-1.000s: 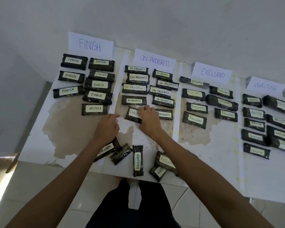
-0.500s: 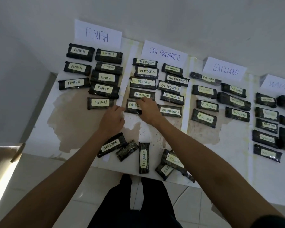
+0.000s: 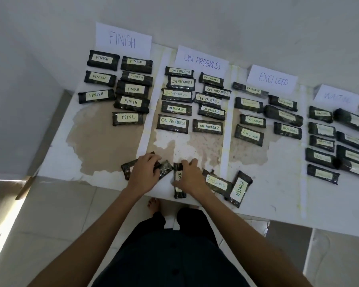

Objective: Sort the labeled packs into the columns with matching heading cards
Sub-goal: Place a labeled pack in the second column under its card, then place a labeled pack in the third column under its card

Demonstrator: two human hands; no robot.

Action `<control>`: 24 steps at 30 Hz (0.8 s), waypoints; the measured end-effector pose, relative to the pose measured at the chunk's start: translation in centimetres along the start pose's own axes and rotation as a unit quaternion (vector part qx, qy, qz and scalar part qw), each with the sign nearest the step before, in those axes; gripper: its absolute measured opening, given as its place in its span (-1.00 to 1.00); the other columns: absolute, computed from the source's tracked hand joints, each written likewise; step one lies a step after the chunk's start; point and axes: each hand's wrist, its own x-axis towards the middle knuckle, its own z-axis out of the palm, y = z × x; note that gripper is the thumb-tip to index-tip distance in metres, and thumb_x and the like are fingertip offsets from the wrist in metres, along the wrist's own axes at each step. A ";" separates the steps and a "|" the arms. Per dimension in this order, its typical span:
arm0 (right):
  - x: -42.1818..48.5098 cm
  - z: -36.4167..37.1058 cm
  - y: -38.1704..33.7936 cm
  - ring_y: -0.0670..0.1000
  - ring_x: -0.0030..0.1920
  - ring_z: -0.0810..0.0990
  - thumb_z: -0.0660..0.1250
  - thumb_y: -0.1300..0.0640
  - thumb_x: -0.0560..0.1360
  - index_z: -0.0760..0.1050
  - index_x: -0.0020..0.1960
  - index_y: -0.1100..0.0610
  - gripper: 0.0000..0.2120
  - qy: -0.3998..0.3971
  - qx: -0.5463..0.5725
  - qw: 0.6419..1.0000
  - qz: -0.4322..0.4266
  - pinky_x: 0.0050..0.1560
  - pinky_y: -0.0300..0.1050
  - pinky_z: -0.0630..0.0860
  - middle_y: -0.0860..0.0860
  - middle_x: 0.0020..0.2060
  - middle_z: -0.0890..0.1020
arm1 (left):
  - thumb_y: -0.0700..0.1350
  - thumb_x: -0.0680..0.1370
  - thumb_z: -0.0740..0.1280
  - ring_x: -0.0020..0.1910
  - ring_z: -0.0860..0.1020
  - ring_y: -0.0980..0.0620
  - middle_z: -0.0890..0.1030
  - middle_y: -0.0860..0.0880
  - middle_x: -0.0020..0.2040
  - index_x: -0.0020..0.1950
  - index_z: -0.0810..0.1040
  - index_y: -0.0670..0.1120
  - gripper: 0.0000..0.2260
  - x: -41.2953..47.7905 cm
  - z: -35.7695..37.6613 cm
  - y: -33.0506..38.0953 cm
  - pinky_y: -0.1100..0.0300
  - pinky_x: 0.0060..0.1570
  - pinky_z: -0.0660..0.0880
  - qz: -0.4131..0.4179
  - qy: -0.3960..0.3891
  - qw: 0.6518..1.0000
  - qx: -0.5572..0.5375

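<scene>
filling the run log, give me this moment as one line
phase: pickup | left hand grips leftmost loose pack | right hand on lengthways EXCLUDED pack | unsorted: FINISH pack

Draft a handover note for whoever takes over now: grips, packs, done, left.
Left grip: curled on a label-hidden pack at the table's near edge.
Right grip: on the lengthwise EXCLUDED pack; hold unclear.
Done: packs lie in rows under the FINISH card, ON PROGRESS card, EXCLUDED card and WAITING card.
Left: the near-edge pile, including both held packs, a second EXCLUDED pack, a FINISH pack and an unlabelled-side pack.
</scene>
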 end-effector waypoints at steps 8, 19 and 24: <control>0.6 -0.1 0.1 0.13 -0.14 0.50 0.37 0.27 0.43 0.26 0.04 0.14 -0.68 0.063 0.215 0.974 0.034 -0.28 -0.08 0.40 0.11 -0.09 0.49 | -0.26 0.48 0.28 0.18 0.40 -0.10 0.47 -0.13 0.20 0.26 0.47 -0.17 -0.66 -1.1 1.7 2.3 0.10 0.20 0.34 -0.005 -0.017 0.999 -0.046; 0.1 -3.4 3.1 0.18 -0.04 0.65 0.38 0.36 0.46 0.28 0.12 0.20 -0.65 0.070 0.662 0.729 0.159 -0.21 -0.03 0.66 0.28 0.11 0.55 | -0.20 0.58 0.21 -0.12 0.53 0.07 0.55 -0.03 0.01 0.24 0.47 -0.10 -0.77 0.5 1.7 5.4 0.18 -0.16 0.55 -0.181 -0.058 0.934 -0.304; -0.5 -4.1 4.8 0.06 0.03 0.60 0.45 0.22 0.42 0.34 0.17 0.13 -0.59 0.109 0.563 0.807 0.143 0.00 -0.05 0.61 0.16 0.18 0.52 | -0.21 0.58 0.21 -0.13 0.51 0.06 0.57 -0.02 -0.02 0.14 0.54 -0.08 -0.82 1.6 1.8 6.7 0.28 -0.23 0.47 -0.176 -0.052 0.938 -0.295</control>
